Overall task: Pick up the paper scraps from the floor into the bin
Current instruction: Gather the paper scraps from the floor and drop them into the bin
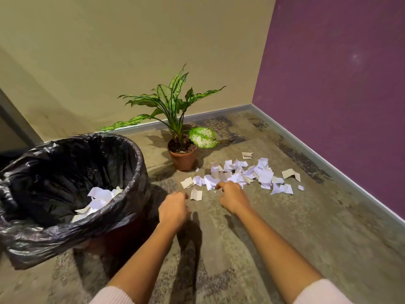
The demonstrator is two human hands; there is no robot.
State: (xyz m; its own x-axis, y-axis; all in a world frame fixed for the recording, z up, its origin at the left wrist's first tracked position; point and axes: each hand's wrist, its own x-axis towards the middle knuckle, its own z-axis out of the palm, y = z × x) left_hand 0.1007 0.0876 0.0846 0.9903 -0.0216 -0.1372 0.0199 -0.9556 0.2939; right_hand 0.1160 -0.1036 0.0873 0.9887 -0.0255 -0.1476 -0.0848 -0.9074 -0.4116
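Both hands, left (174,208) and right (233,197), curled empty over paper scraps (241,174), no legible writing; bin (72,187) alongside.

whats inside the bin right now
Inside the bin, lined with a black bag, a few white paper scraps lie against the near side. Its near wall hides the bottom, so anything beneath them is unseen.

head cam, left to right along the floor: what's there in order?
bin lined with a black bag → left hand → potted plant → right hand → pile of paper scraps → purple wall
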